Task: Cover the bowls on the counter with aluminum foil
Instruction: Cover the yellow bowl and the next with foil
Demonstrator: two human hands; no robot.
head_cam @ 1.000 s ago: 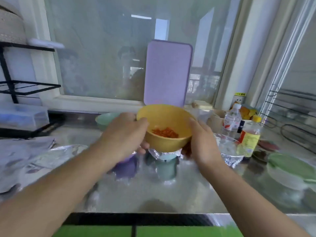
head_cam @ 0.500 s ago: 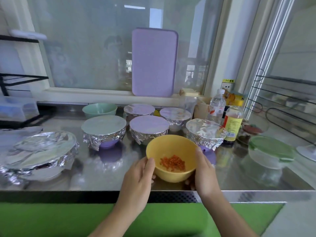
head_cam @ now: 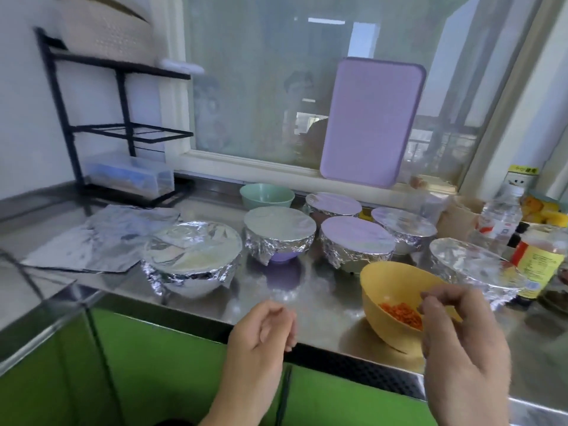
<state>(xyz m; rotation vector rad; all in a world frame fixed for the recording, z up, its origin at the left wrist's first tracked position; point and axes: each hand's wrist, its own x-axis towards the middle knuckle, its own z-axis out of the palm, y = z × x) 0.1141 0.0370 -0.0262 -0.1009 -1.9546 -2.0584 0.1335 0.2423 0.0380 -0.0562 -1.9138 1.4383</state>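
Head view, looking down at a steel table [head_cam: 322, 305] under a window. Near the front edge, right of centre: a yellow bowl [head_cam: 390, 290], uncovered, with some orange chopped pieces [head_cam: 399, 312] inside at the bottom. Just in front of it, partly hiding its right rim: the right hand [head_cam: 461, 345], raised, fingers [head_cam: 442, 298] loosely curled, holding nothing. More to the left, above the table edge: the left hand [head_cam: 264, 333], also with fingers loosely curled and empty, apart from the bowl.

Behind, already wrapped in foil: a large bowl [head_cam: 192, 256] on the left, then a purple bowl [head_cam: 279, 235], a third bowl [head_cam: 356, 244] beside it, two more behind [head_cam: 333, 204] [head_cam: 404, 226], and one on the far right [head_cam: 473, 269], just behind the yellow bowl. At the back, still without cover: a green bowl [head_cam: 266, 195].

Lying flat on the left part of the table: loose foil sheets [head_cam: 95, 238], wrinkled, just beside the large wrapped bowl. Leaning upright against the window: a lilac cutting board [head_cam: 372, 121]. On the far left: a black wire rack [head_cam: 116, 124] with a clear plastic box [head_cam: 129, 176] at its foot. On the far right: a water bottle [head_cam: 501, 216] and a jar with yellow label [head_cam: 538, 259], close together. Below the table: green cabinet fronts [head_cam: 153, 364].
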